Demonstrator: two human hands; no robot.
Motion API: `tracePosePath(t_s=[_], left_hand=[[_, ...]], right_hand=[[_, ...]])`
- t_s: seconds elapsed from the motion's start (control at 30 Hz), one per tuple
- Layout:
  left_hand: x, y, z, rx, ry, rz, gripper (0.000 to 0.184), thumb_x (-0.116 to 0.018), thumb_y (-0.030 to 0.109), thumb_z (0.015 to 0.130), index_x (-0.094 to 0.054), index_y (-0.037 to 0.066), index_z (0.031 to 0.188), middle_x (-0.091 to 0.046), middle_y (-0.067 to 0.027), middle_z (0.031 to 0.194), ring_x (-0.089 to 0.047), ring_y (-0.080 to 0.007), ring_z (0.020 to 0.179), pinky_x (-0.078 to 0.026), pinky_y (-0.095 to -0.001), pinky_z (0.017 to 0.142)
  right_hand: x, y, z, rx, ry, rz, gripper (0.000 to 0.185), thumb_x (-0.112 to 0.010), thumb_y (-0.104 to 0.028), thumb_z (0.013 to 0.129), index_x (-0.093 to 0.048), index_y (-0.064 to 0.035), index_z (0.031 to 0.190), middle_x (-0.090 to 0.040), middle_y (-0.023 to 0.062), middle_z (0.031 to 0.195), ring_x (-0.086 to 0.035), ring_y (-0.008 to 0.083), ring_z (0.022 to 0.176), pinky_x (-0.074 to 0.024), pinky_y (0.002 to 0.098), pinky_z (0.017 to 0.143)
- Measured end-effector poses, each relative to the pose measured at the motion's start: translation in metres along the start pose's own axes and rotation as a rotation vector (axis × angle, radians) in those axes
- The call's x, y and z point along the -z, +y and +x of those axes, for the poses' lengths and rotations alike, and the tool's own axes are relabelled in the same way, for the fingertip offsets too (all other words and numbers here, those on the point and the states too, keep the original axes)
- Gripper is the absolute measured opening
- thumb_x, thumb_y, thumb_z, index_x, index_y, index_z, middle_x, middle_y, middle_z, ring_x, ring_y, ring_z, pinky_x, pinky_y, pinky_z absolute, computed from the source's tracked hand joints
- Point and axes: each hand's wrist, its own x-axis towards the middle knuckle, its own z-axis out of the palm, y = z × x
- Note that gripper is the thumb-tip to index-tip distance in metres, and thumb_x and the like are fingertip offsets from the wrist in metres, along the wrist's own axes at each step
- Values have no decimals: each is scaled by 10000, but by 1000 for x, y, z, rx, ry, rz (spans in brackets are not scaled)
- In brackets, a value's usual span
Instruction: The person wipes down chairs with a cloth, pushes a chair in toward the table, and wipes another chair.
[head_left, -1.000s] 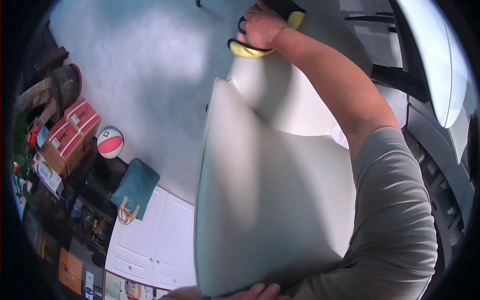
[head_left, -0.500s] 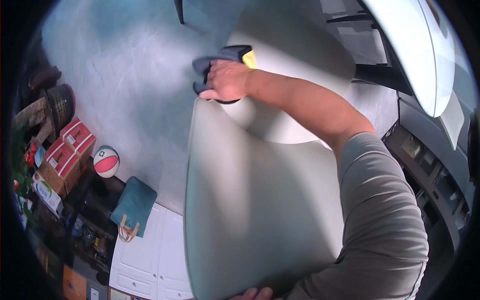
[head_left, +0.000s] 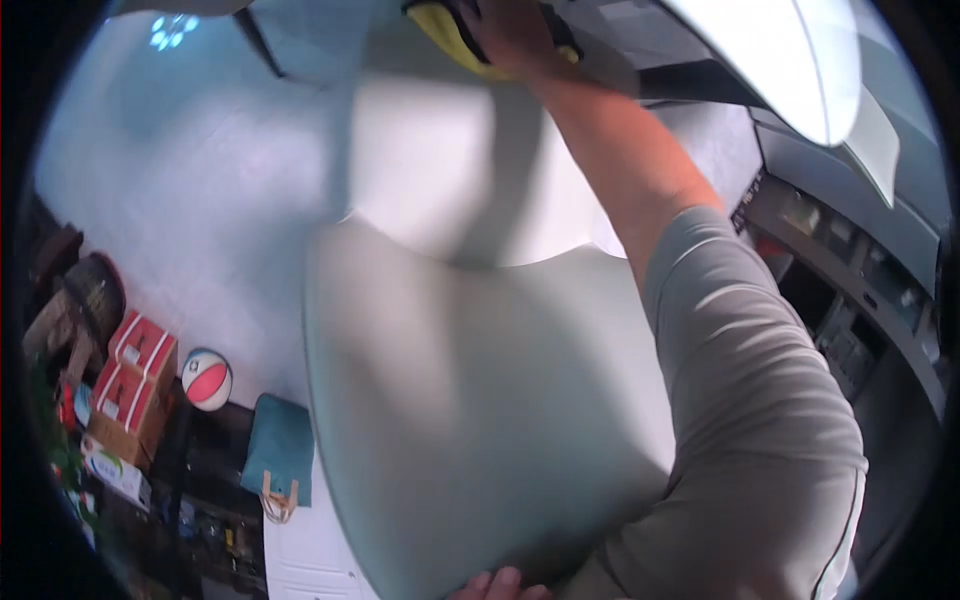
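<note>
A pale grey-green padded chair fills the middle, with its backrest (head_left: 490,400) nearest me and its light seat (head_left: 420,150) beyond. My right hand (head_left: 508,38) is at the far part of the seat, near the top edge of the view. It is closed on a yellow and black cloth (head_left: 450,38), which lies against the seat. Only the fingers of my left hand (head_left: 500,586) show at the bottom edge, bent over the near edge of the backrest; the rest of that hand is out of view.
White tabletop (head_left: 790,60) at the upper right, above a dark chair leg (head_left: 700,84). Left: red boxes (head_left: 125,395), a ball (head_left: 207,379) and a teal bag (head_left: 280,450) on a white cabinet (head_left: 310,550). Dark shelving (head_left: 850,270) stands at the right.
My right hand came back to the seat's near left part, then moved away to its far part with the cloth. The view has shifted; my left hand stays at the backrest edge.
</note>
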Motion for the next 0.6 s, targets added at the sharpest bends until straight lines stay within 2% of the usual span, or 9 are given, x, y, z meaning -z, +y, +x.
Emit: tracePosePath(t_s=[0.03, 0.1, 0.17, 0.2, 0.27, 0.3, 0.4, 0.47, 0.6], left_hand=[[12, 4, 1, 64, -102, -77, 401, -546, 368, 1049, -632, 141, 1368, -686, -67, 1340, -654, -230, 1189, -462, -431, 1016], [32, 6, 4, 156, -306, -206, 393, -543, 365, 1045, -639, 156, 1364, -684, -77, 1354, -666, -254, 1191, -481, -448, 1004], [38, 6, 7, 208, -450, -283, 386, -540, 362, 1041, -646, 172, 1360, -681, -87, 1367, -677, -278, 1193, -500, -465, 992], [40, 7, 9, 205, -449, -284, 386, -540, 362, 1041, -646, 172, 1360, -681, -87, 1367, -677, -278, 1193, -500, -465, 992], [37, 10, 20, 221, -451, -257, 358, -537, 359, 1050, -659, 163, 1324, -703, -80, 1315, -682, -270, 1168, -505, -445, 953], [40, 10, 25, 222, -470, -242, 346, -536, 357, 1054, -666, 159, 1306, -714, -76, 1290, -685, -266, 1155, -508, -435, 934], [31, 17, 25, 211, -520, -188, 325, -534, 354, 1063, -680, 151, 1270, -735, -68, 1238, -690, -258, 1130, -513, -415, 895], [-14, 31, 3, 261, 92, 0, 243, -541, 320, 1072, -702, 164, 1166, -762, -46, 1115, -691, -212, 1028, -493, -372, 831], [-15, 23, 4, 150, 130, 31, 209, -546, 307, 1074, -706, 174, 1092, -766, -42, 1061, -677, -187, 952, -480, -353, 814]], right_hand=[[20, 15, -18, -14, 3, -29, 769, -483, -568, 1010, -490, 74, 1434, -549, 312, 1415, -506, 462, 1334, -370, 560, 1135], [68, 41, -59, -181, -174, -138, 541, -498, -476, 1027, -623, -2, 1256, -623, 224, 1260, -517, 386, 1314, -345, 458, 1195], [109, 68, -93, -354, -333, -201, 591, -500, -452, 1040, -536, 27, 1385, -549, 279, 1382, -484, 420, 1354, -378, 457, 1168], [92, 98, -116, -355, -332, -203, 591, -500, -452, 1040, -536, 27, 1385, -549, 279, 1382, -484, 420, 1354, -378, 457, 1168], [32, 167, -166, -657, 175, 147, 704, -478, -444, 1048, -353, 26, 1557, -416, 301, 1545, -401, 389, 1445, -317, 466, 1212], [35, 155, -177, -672, 169, 142, 704, -478, -444, 1048, -353, 26, 1557, -416, 301, 1545, -401, 389, 1445, -317, 466, 1212], [44, 48, -204, -764, 208, -48, 805, -490, -457, 1048, -224, 76, 1590, -255, 376, 1607, -268, 527, 1487, -225, 563, 1235], [38, -26, -231, -863, 143, -186, 861, -513, -469, 1036, -196, 120, 1578, -179, 415, 1611, -164, 597, 1494, -144, 632, 1234], [39, -135, -245, -842, -62, -119, 962, -538, -502, 1015, -139, 188, 1554, -11, 476, 1601, 17, 654, 1492, -31, 697, 1214]])
